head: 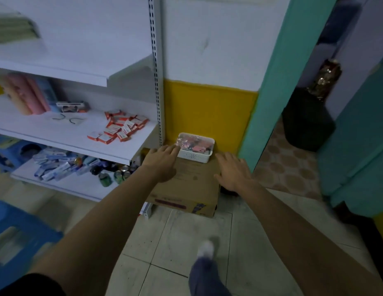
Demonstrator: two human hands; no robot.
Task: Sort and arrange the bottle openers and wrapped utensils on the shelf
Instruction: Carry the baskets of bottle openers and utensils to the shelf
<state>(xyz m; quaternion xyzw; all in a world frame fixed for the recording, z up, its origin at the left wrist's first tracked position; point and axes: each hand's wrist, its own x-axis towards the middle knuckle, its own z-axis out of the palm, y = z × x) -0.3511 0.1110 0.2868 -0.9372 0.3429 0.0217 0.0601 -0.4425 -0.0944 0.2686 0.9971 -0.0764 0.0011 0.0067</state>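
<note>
White plastic, thin and pierced with small holes, makes up the basket, which is set at the far end of the cardboard box, close against the yellow wall band behind the box. The basket is judged to be light and fairly stiff, though its walls would likely flex if squeezed hard. The contents, pinkish and dark pieces under crinkled clear wrapping, are expected to be loose and slippery, so a tilt could let them slide. A hold on the two short sides under the rim, one hand to each, is judged safest. Both hands are stretched out above the box with fingers straight and spread, so each grip is apart and nothing is held. The left hand is over the box's far left part, its fingertips at the basket's left rim, though contact cannot be confirmed. The right hand is over the box's right edge, near the basket but apart from it. Whether bottle openers or wrapped utensils lie in the basket cannot be made out through glare and blur. The shelf, left of the box, carries a heap of small red-and-white packets whose print cannot be read, and the box's left side is partly hidden behind the left forearm.
</note>
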